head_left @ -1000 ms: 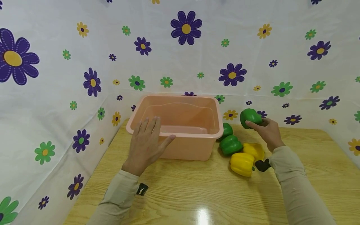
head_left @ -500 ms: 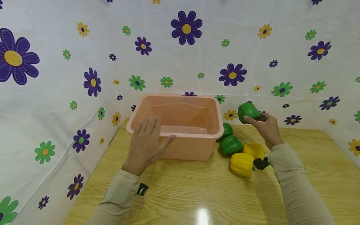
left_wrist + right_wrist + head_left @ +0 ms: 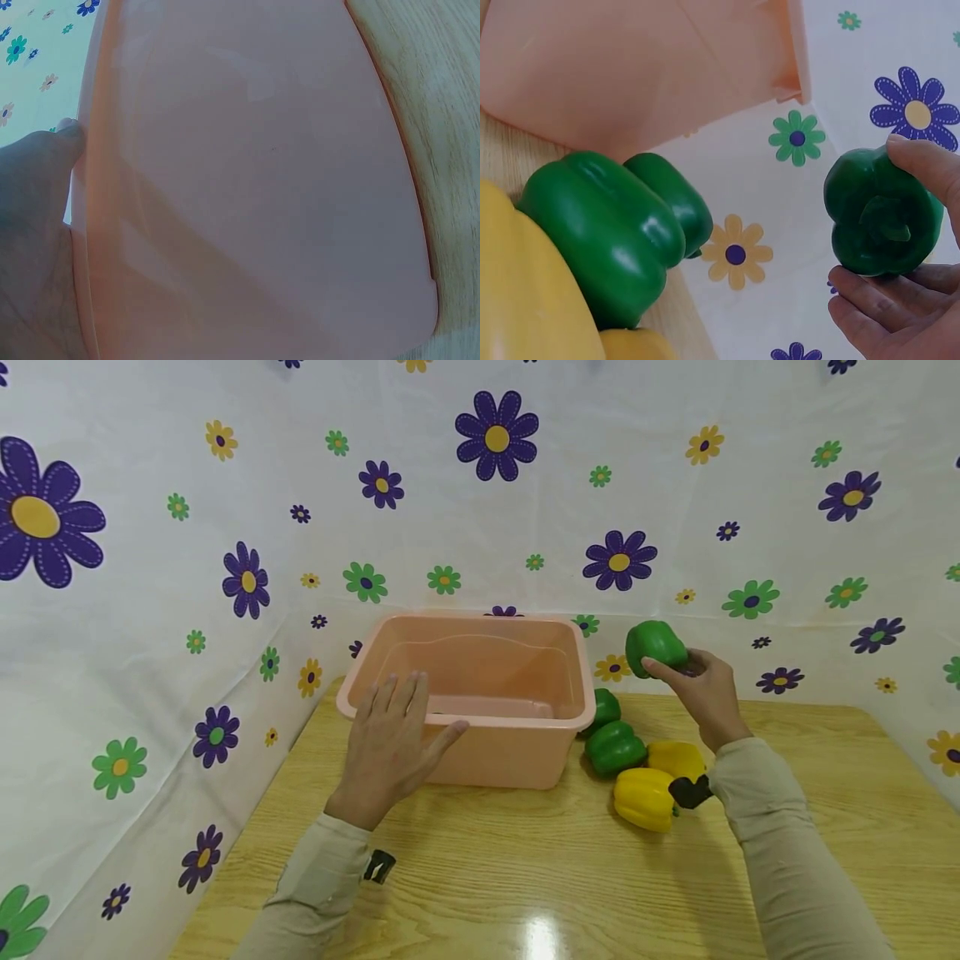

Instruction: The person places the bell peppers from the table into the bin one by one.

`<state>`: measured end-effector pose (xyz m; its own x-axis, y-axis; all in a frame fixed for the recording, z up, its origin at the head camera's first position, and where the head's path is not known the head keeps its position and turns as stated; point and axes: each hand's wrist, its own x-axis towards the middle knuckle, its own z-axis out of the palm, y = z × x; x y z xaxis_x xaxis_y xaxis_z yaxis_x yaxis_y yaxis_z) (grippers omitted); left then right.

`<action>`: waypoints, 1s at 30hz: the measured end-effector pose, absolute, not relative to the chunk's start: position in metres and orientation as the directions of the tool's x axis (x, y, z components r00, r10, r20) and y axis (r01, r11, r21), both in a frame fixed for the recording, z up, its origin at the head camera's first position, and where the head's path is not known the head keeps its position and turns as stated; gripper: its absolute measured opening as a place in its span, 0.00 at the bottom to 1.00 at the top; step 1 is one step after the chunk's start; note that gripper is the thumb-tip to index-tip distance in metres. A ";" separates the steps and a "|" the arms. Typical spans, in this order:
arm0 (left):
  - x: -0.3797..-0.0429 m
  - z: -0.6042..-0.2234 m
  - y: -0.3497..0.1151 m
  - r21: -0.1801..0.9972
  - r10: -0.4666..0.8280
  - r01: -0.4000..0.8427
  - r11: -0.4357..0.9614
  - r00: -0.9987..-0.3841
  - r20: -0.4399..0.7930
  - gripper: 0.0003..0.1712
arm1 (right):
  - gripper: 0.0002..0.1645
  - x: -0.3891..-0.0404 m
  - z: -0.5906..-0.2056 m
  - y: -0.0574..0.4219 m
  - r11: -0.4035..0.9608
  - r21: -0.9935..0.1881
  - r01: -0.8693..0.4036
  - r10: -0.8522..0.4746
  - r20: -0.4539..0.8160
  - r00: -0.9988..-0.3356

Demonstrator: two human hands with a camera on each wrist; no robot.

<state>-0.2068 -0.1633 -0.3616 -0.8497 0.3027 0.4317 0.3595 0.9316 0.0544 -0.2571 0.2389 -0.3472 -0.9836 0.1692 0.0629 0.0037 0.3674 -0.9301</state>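
Observation:
My right hand [image 3: 708,693] grips a green bell pepper [image 3: 654,648] between thumb and fingers, raised above the table to the right of the tub. In the right wrist view that held pepper [image 3: 885,214] shows its stem end. The left hand [image 3: 390,752], fingers straight, rests on the front rim of a pink plastic tub [image 3: 495,752]. Its thumb lies along the rim, as the left wrist view of the tub wall [image 3: 262,187] also shows. Part of the tub's floor is visible; the rest is hidden behind the front wall and hand.
Two green bell peppers, the nearer one [image 3: 615,748] and the farther one [image 3: 603,710], lie against the tub's right side. Two yellow bell peppers, front [image 3: 645,799] and back [image 3: 677,758], sit beside them on the wooden table [image 3: 525,860]. A flowered sheet [image 3: 420,527] hangs behind.
My right hand has lifted the green bell pepper higher and moved it a little left, toward the tub. The left hand and the tub have stayed in place.

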 end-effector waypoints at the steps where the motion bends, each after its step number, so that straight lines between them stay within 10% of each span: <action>1: -0.207 -0.362 -0.163 0.055 0.303 0.360 0.931 -0.849 0.433 0.53 | 0.58 -0.257 -0.346 0.238 0.367 -0.930 0.003 0.171 0.065 -0.983; 30: -0.206 -0.361 -0.163 0.064 0.297 0.355 0.933 -0.856 0.424 0.54 | 0.57 -0.259 -0.327 0.202 0.346 -0.936 -0.066 0.152 0.125 -0.980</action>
<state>-0.2062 -0.1630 -0.3605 -0.8555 0.2966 0.4244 0.3552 0.9326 0.0644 -0.2588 0.2019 -0.3271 -0.9804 0.1520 0.1253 -0.0661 0.3457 -0.9360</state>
